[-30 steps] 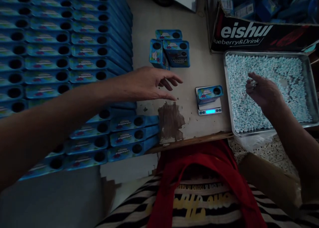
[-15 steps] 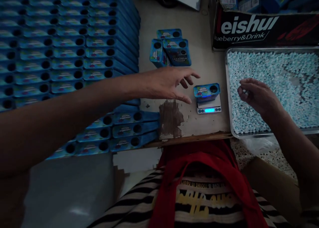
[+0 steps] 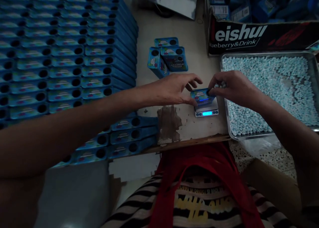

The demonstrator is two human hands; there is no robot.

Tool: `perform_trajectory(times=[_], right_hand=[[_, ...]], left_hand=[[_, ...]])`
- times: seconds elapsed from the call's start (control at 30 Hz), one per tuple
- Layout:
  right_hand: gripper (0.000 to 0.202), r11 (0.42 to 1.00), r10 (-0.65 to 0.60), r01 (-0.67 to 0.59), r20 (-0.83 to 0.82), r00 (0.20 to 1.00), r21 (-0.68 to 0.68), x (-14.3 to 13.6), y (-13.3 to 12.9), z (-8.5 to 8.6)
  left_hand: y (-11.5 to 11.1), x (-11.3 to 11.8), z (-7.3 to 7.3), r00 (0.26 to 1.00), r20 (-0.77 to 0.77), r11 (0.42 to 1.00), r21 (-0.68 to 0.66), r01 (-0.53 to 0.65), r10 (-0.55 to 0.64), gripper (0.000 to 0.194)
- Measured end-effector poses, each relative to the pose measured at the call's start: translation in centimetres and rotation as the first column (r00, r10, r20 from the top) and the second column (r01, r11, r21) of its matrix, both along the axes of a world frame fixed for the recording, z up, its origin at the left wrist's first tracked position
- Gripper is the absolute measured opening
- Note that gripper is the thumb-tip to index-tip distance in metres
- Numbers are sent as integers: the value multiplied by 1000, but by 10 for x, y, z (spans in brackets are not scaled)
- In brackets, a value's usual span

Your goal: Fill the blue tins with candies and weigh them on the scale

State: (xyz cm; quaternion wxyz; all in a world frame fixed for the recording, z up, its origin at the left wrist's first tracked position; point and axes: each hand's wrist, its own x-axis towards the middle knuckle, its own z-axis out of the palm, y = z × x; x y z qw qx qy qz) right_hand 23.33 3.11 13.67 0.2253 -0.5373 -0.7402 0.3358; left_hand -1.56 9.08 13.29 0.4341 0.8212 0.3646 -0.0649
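A small blue box with a round dark hole in its top stands on a little digital scale, whose display glows blue. My left hand is at the box's left side, thumb and fingers apart, the thumb tip by the box's near corner; whether it touches cannot be made out. My right hand is closed around several small pale candies, its fingertips at the hole of the box. To the right lies a metal tray spread with many of the same pale blue and white candies.
Rows of stacked blue boxes fill the left side. Several loose blue boxes stand behind the scale. A black printed carton holding more blue boxes is at the back right. The worn wooden table edge runs in front.
My right hand has moved left from above the tray to the box on the scale, carrying candies. My left hand has shifted slightly closer to the box. The view has tilted a little.
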Motion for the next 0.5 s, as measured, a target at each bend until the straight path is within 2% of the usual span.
perform_trajectory(times=[0.2,0.37,0.5], right_hand=[[16,995,95,-94,103,990,-15,-7,5,5],[24,998,44,-37,110,993,-59,-4,3,3],[16,994,-20,23,30,999,-108,0,1,4]], left_hand=[[3,-18,-5,1000,3,1000,4,19,-19,97],[4,-27,-5,1000,3,1000,-8,14,-14,96],[4,-29,-3,1000,17,1000,-15,16,-16,97]])
